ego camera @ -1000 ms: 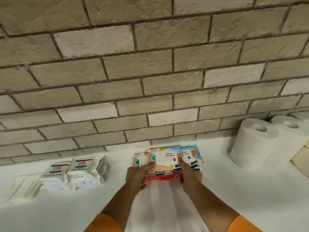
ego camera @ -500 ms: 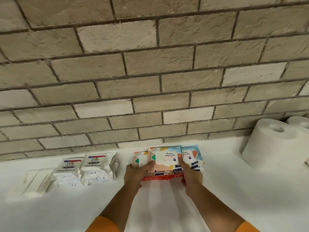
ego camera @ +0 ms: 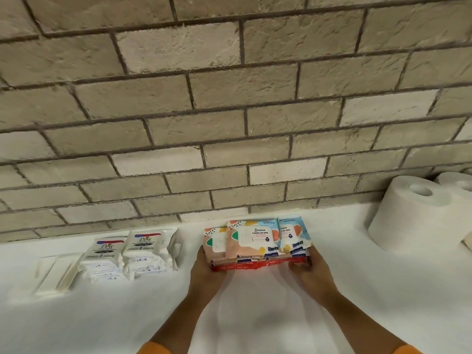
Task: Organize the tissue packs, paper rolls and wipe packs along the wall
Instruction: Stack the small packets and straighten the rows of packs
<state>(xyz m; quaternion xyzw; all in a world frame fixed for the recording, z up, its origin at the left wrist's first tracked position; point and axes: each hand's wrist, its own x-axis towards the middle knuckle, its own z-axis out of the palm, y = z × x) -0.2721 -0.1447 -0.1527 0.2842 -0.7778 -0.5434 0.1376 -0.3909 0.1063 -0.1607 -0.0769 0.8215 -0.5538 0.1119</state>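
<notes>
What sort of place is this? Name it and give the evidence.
Probably a home storage ledge or counter: a white surface against a brick wall, lined with wet wipe packs, Dove packs and paper rolls.

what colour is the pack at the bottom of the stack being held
Red, with white lettering along its edge; clearest in the head view.

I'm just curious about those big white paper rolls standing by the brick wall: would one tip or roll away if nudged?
The nearest white paper roll stands on its flat end, wide for its height, so it probably slides rather than tips. Its hollow core suggests it is light. On its side it would likely roll across the smooth white counter.
</notes>
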